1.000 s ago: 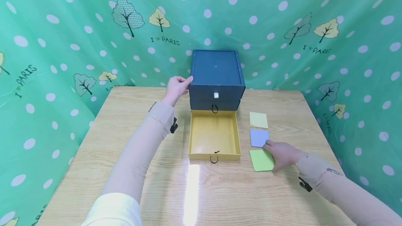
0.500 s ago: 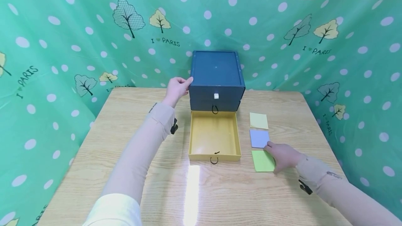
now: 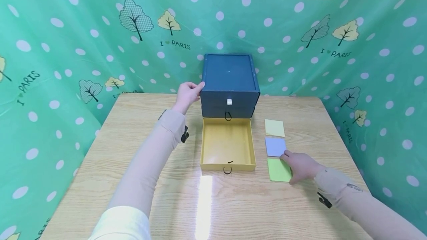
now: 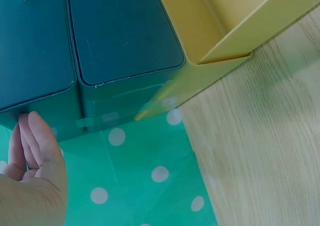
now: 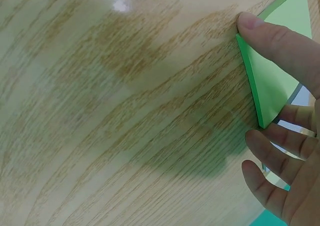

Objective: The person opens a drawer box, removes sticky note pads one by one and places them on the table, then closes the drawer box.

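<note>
At the right of the table, my right hand (image 3: 301,165) holds a green sticky note pad (image 3: 278,170) by its edges, the thumb on the near edge and fingers at the far one. The right wrist view shows the thumb on a corner of this pad. Just beyond it lies a blue-purple pad (image 3: 275,146), then a pale yellow pad (image 3: 274,127), making a column. My left hand (image 3: 187,93) touches the left side of a dark blue drawer box (image 3: 229,71); its fingers look fairly straight in the left wrist view.
Below the box, a yellow drawer (image 3: 228,166) stands pulled out towards me, with a black loop handle on its front. A white knob (image 3: 229,102) marks the blue front above. Behind the wooden table (image 3: 160,195) hangs a green dotted curtain (image 3: 220,17).
The green pad has slid slightly to the right and turned to lie straighter beneath the blue-purple one. My right hand has shifted a little with it. My left hand stays at the box.
</note>
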Demonstrator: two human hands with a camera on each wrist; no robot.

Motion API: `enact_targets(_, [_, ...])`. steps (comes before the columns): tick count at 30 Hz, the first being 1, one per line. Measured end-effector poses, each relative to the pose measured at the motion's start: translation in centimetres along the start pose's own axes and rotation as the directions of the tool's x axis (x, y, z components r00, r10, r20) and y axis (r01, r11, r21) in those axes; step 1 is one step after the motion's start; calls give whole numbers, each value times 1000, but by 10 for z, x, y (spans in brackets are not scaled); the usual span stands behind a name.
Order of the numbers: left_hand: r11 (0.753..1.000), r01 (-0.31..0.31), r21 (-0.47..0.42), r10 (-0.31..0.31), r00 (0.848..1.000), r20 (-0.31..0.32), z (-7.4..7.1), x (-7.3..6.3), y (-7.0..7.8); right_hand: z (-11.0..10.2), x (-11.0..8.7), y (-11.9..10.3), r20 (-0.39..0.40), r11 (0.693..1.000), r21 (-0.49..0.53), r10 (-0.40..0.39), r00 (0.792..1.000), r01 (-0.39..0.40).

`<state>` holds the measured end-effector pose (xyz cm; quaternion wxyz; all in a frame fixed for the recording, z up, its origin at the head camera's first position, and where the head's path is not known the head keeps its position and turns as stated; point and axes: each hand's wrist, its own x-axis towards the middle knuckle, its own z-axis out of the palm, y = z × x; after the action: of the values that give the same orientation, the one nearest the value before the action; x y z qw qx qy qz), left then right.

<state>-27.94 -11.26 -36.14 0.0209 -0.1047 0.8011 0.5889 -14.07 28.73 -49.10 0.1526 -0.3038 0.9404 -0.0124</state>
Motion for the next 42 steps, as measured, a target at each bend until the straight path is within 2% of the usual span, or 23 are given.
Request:
enact_targets(8, [1000,12,0,-12,1000,-1,0,1,0,-2,0,-1,-7,1000,2,-14,1000,14])
enact_targets(26, [999,15,-33,-15,1000,13,-1,0,1,-3,-1,-2,19,1000,14,8,1000,-9])
enact_targets(33, [1000,11,6,-11,1000,10,0,-1,2,-3,0,0,32,1000,16,21,999,-21])
enact_targets(42, [1000,8,-9,-8,1000,7,-1,-1,1,-11,0,-2,-18,1000,0,10,1000,-10])
